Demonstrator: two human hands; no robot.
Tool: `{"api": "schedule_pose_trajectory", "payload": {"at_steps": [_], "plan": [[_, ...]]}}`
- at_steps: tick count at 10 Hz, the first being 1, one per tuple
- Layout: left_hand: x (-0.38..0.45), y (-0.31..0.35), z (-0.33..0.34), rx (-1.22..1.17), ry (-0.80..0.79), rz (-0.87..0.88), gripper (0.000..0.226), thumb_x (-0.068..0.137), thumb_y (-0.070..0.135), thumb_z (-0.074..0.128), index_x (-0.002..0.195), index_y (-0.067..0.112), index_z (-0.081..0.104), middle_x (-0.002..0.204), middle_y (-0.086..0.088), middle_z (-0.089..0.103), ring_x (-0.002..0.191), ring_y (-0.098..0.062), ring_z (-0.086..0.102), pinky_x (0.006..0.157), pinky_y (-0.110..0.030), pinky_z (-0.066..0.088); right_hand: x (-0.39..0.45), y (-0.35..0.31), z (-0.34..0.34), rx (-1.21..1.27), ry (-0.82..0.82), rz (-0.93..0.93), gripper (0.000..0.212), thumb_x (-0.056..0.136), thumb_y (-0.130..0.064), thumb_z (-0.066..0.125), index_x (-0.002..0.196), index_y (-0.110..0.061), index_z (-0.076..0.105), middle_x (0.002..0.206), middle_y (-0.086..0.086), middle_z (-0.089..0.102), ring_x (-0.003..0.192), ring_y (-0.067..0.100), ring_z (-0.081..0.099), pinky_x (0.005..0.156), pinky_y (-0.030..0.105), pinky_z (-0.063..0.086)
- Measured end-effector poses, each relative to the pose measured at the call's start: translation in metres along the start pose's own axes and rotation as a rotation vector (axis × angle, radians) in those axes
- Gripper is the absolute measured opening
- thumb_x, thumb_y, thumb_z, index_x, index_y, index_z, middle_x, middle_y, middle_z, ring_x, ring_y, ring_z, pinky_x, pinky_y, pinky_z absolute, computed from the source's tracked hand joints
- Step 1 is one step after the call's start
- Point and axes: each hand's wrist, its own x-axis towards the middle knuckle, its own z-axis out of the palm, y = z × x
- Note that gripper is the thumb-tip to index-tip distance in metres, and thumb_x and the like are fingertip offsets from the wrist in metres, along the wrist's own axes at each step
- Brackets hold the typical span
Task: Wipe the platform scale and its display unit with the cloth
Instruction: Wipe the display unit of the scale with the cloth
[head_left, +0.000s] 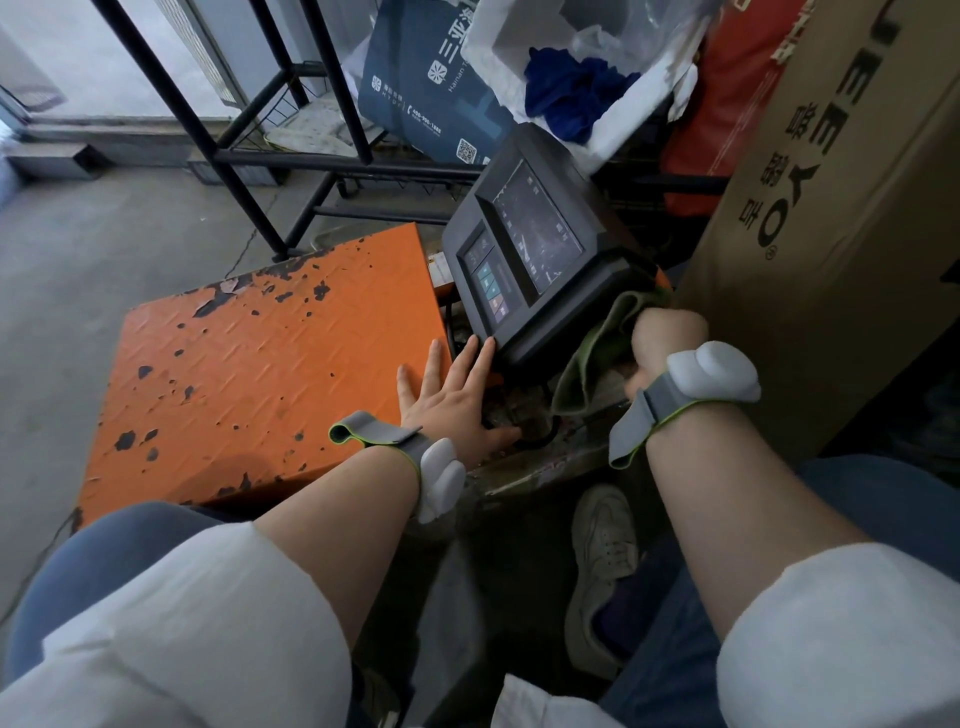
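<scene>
A person is crouching over an orange platform scale (260, 374), its textured plate chipped with dark patches where the paint is flaking. The plate is lying flat on the concrete floor (78, 260), and at its right edge the dark display unit (540, 249) is standing tilted, its screen facing up and to the left. The left hand (457, 400) is spreading out flat, fingers extended and gripping nothing — the fingertips are touching the lower left corner of the display unit while the palm is lying over the gap between the plate and the unit's base. The right hand (667, 343) is clenching a green cloth (602, 353) and pressing it against the lower right edge of the display unit; the cloth is bunching above the fist and hanging down below the housing. Both wrists are wearing grey straps with white sensor pods, and white sleeves are pushed up the forearms. A large cardboard box (831, 218) is standing just beside the right hand. Behind the unit, a black metal rack (291, 156) is rising from the floor, with a blue printed bag (426, 88) leaning near it — and a white sneaker (602, 566) is showing below, between the forearms.
</scene>
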Motion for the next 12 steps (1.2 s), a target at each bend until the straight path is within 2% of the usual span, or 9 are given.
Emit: {"api": "schedule_pose_trajectory", "payload": {"at_steps": [2, 3, 4, 5, 6, 7, 8, 10, 12], "plan": [[-0.001, 0.000, 0.000, 0.000, 0.001, 0.004, 0.098, 0.081, 0.065, 0.049, 0.145, 0.037, -0.020, 0.157, 0.013, -0.016, 0.144, -0.024, -0.023, 0.114, -0.058, -0.011, -0.001, -0.011, -0.009, -0.318, 0.195, -0.245, 0.021, 0.092, -0.010, 0.040, 0.088, -0.013, 0.061, 0.069, 0.001, 0.050, 0.053, 0.013, 0.040, 0.060, 0.027, 0.036], [-0.002, 0.000, -0.001, -0.001, 0.003, 0.005, 0.098, 0.081, 0.066, 0.049, 0.145, 0.037, -0.020, 0.157, 0.013, -0.016, 0.144, -0.024, -0.023, 0.114, -0.058, -0.011, -0.010, -0.014, -0.008, -0.403, 0.210, -0.360, 0.026, 0.092, -0.012, 0.040, 0.101, -0.009, 0.064, 0.078, 0.004, 0.057, 0.065, 0.022, 0.053, 0.055, 0.022, 0.036], [-0.002, 0.000, 0.000, -0.004, 0.007, 0.001, 0.098, 0.081, 0.066, 0.049, 0.145, 0.038, -0.020, 0.157, 0.014, -0.016, 0.144, -0.023, -0.024, 0.114, -0.057, -0.011, -0.018, -0.007, -0.001, -0.461, 0.207, -0.526, 0.035, 0.091, -0.009, 0.039, 0.117, -0.012, 0.063, 0.109, 0.008, 0.063, 0.099, 0.026, 0.059, 0.080, 0.030, 0.047], [-0.001, 0.000, 0.000, -0.005, 0.002, -0.001, 0.098, 0.081, 0.066, 0.050, 0.145, 0.038, -0.020, 0.157, 0.014, -0.016, 0.144, -0.023, -0.024, 0.114, -0.058, -0.012, -0.016, -0.007, 0.003, -0.461, 0.183, -0.625, 0.039, 0.090, -0.008, 0.037, 0.121, -0.009, 0.061, 0.127, 0.011, 0.057, 0.116, 0.028, 0.053, 0.098, 0.037, 0.044], [-0.001, 0.000, 0.000, -0.003, 0.001, 0.002, 0.098, 0.081, 0.066, 0.049, 0.145, 0.038, -0.020, 0.157, 0.014, -0.016, 0.143, -0.023, -0.024, 0.114, -0.058, -0.012, -0.013, -0.009, 0.006, -0.544, 0.202, -0.640, 0.044, 0.088, -0.014, 0.033, 0.123, -0.008, 0.059, 0.131, 0.011, 0.054, 0.117, 0.032, 0.049, 0.102, 0.041, 0.039], [-0.002, 0.000, 0.000, -0.003, -0.004, 0.001, 0.098, 0.082, 0.065, 0.049, 0.145, 0.038, -0.021, 0.157, 0.014, -0.017, 0.143, -0.023, -0.025, 0.113, -0.058, -0.012, -0.020, -0.005, 0.013, -0.768, 0.184, -0.923, 0.046, 0.086, -0.023, 0.034, 0.120, -0.007, 0.060, 0.126, 0.010, 0.059, 0.113, 0.035, 0.047, 0.100, 0.041, 0.035], [-0.001, 0.001, -0.001, -0.007, -0.016, -0.002, 0.098, 0.082, 0.064, 0.050, 0.145, 0.038, -0.020, 0.157, 0.014, -0.017, 0.143, -0.023, -0.025, 0.113, -0.058, -0.012, -0.012, -0.011, 0.018, -0.966, 0.129, -1.008, 0.052, 0.087, -0.030, 0.029, 0.123, -0.007, 0.058, 0.127, 0.009, 0.059, 0.115, 0.033, 0.050, 0.101, 0.038, 0.033], [0.000, 0.001, -0.001, -0.010, -0.019, 0.003, 0.098, 0.081, 0.065, 0.050, 0.145, 0.038, -0.019, 0.157, 0.014, -0.016, 0.143, -0.023, -0.024, 0.114, -0.059, -0.011, 0.000, -0.046, 0.022, -1.023, -0.045, -0.780, 0.038, 0.097, -0.025, 0.031, 0.111, -0.004, 0.058, 0.120, 0.019, 0.059, 0.108, 0.040, 0.052, 0.086, 0.039, 0.039], [-0.001, -0.003, -0.006, -0.138, 0.060, 0.010, 0.084, 0.085, 0.059, 0.050, 0.148, 0.041, -0.003, 0.158, 0.016, -0.004, 0.147, -0.020, -0.010, 0.117, -0.055, -0.004, 0.012, -0.066, 0.026, -1.044, -0.186, -0.528, 0.042, 0.100, -0.031, 0.026, 0.115, -0.007, 0.057, 0.128, 0.020, 0.055, 0.114, 0.040, 0.049, 0.090, 0.037, 0.037]]}}
